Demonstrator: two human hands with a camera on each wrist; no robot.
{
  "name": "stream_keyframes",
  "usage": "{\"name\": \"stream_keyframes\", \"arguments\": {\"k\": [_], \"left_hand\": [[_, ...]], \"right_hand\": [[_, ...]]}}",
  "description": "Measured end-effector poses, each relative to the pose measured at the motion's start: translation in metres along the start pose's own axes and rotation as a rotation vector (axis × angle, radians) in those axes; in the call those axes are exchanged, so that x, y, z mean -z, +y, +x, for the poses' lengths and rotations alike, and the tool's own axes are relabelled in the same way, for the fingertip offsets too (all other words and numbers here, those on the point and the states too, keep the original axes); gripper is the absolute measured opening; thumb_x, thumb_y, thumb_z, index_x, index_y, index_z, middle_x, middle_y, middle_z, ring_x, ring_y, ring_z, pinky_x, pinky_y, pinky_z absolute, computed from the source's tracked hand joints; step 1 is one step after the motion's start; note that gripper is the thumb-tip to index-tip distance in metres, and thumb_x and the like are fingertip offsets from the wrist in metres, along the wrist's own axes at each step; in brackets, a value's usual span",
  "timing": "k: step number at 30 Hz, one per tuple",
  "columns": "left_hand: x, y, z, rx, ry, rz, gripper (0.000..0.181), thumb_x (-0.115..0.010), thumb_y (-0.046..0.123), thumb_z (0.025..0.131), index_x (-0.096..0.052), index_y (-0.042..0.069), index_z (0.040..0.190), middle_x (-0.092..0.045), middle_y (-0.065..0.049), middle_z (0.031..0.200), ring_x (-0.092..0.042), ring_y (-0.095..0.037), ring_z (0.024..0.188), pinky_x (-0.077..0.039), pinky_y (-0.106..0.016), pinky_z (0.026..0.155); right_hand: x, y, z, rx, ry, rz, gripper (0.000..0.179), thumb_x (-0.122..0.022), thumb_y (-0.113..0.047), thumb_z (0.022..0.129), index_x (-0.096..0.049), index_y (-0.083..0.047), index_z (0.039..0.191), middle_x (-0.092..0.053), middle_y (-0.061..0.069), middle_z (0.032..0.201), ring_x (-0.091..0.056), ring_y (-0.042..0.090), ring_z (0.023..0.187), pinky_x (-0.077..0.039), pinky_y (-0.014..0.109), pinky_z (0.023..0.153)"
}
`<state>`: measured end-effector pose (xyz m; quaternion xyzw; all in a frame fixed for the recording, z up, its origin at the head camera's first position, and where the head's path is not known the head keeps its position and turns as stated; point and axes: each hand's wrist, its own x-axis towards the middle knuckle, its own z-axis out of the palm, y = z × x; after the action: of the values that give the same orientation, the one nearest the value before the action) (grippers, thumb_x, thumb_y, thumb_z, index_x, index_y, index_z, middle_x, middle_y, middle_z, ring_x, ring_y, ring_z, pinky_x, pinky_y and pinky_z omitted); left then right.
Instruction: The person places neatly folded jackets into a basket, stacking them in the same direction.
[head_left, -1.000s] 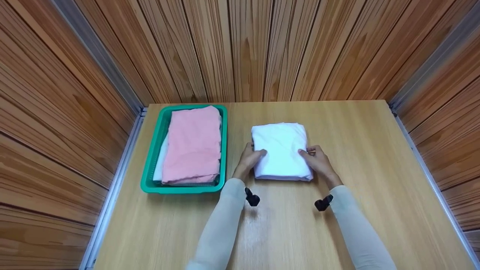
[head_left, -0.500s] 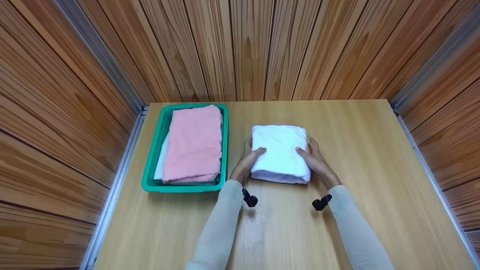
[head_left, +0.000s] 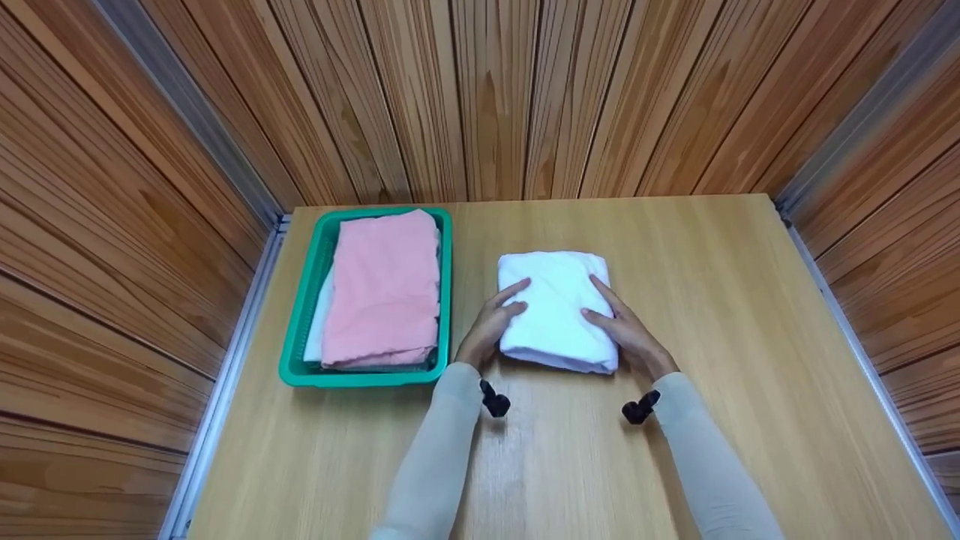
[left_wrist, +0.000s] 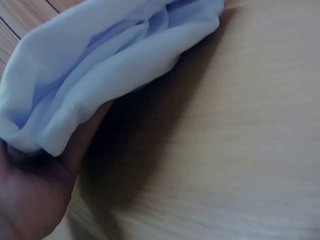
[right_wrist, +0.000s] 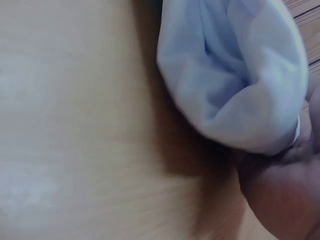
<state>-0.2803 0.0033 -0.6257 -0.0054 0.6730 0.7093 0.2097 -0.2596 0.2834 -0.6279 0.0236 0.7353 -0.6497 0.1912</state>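
Observation:
A folded white cloth (head_left: 556,330) lies between the two hands in the head view, its layered near edge facing the person. My left hand (head_left: 486,328) holds its left side, thumb and forefinger spread on top. In the left wrist view, part of that hand (left_wrist: 35,200) reaches beneath the layers. On the opposite side my right hand (head_left: 632,335) grips the cloth the same way, thumb and forefinger above. The right wrist view has the palm (right_wrist: 280,195) against the rounded fold of the cloth (right_wrist: 235,85); the remaining fingers are hidden.
To the left stands a green plastic basket (head_left: 291,330), close to the left forearm. Inside it are a folded pink cloth (head_left: 382,292) and a pale cloth (head_left: 319,322) beneath. Wood-panelled walls enclose the wooden table (head_left: 555,465) at the back and both sides.
Both forefingers have come from the cloth's sides onto its top. The white cloth has shifted slightly toward the person. The basket has stayed in place.

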Motion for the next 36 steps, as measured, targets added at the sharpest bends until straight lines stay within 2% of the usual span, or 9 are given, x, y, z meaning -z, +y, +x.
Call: {"name": "stream_keyframes", "arguments": {"k": [3,6,11,14,23,32,36], "left_hand": [[0.001,-0.004,-0.001,0.007,-0.047,0.002,0.055,-0.064,0.025,0.103,-0.056,0.042,0.154,-0.040,0.012,0.171,-0.018,-0.023,0.166,-0.010,-0.057,0.134],[0.002,-0.007,-0.002,0.012,-0.064,0.003,0.060,-0.067,0.024,0.100,-0.052,0.041,0.157,-0.037,0.012,0.172,-0.014,-0.023,0.167,-0.007,-0.056,0.134],[0.003,-0.009,-0.002,0.045,-0.065,0.017,0.062,-0.075,0.037,0.098,-0.053,0.048,0.154,-0.034,0.013,0.174,-0.010,-0.025,0.168,-0.003,-0.061,0.133],[0.004,-0.008,-0.002,0.067,-0.058,0.005,0.064,-0.080,0.037,0.095,-0.054,0.050,0.152,-0.031,0.011,0.175,-0.009,-0.027,0.168,-0.003,-0.063,0.132],[0.003,-0.011,-0.004,0.100,-0.037,-0.024,0.065,-0.081,0.035,0.093,-0.055,0.054,0.149,-0.028,0.008,0.177,-0.010,-0.030,0.168,-0.004,-0.066,0.131],[-0.005,-0.004,-0.007,0.058,0.004,-0.032,0.071,-0.086,0.039,0.088,-0.055,0.051,0.151,-0.031,0.009,0.176,-0.011,-0.028,0.168,-0.004,-0.065,0.132],[-0.011,0.003,-0.009,0.073,0.031,-0.027,0.074,-0.090,0.040,0.084,-0.057,0.054,0.148,-0.031,0.010,0.175,-0.010,-0.028,0.168,-0.004,-0.066,0.132]], "right_hand": [[0.005,0.005,-0.001,0.013,-0.029,0.027,0.084,-0.070,-0.031,0.104,-0.019,-0.043,0.170,0.012,-0.002,0.181,0.018,0.029,0.166,0.013,0.062,0.130],[0.009,0.007,-0.001,0.040,-0.074,0.028,0.082,-0.070,-0.024,0.104,-0.023,-0.039,0.170,0.008,0.000,0.181,0.018,0.030,0.166,0.013,0.062,0.130],[0.013,0.008,-0.003,0.053,-0.123,-0.002,0.078,-0.070,-0.027,0.104,-0.028,-0.040,0.168,0.002,-0.003,0.182,0.017,0.030,0.166,0.014,0.062,0.129],[0.012,0.007,-0.003,0.045,-0.132,-0.017,0.079,-0.071,-0.031,0.103,-0.027,-0.043,0.168,0.003,-0.005,0.182,0.018,0.029,0.166,0.014,0.064,0.129],[0.008,0.009,-0.002,0.000,-0.093,-0.046,0.090,-0.082,-0.035,0.094,-0.029,-0.050,0.165,0.003,-0.011,0.181,0.018,0.030,0.166,0.015,0.066,0.128],[0.011,-0.002,-0.004,0.053,-0.078,-0.085,0.081,-0.072,-0.038,0.102,-0.026,-0.046,0.168,0.006,-0.005,0.182,0.014,0.036,0.166,0.010,0.072,0.126],[0.012,-0.008,-0.007,0.068,-0.046,-0.137,0.082,-0.073,-0.040,0.100,-0.027,-0.045,0.168,0.002,-0.005,0.182,0.010,0.036,0.167,0.006,0.073,0.126]]}}
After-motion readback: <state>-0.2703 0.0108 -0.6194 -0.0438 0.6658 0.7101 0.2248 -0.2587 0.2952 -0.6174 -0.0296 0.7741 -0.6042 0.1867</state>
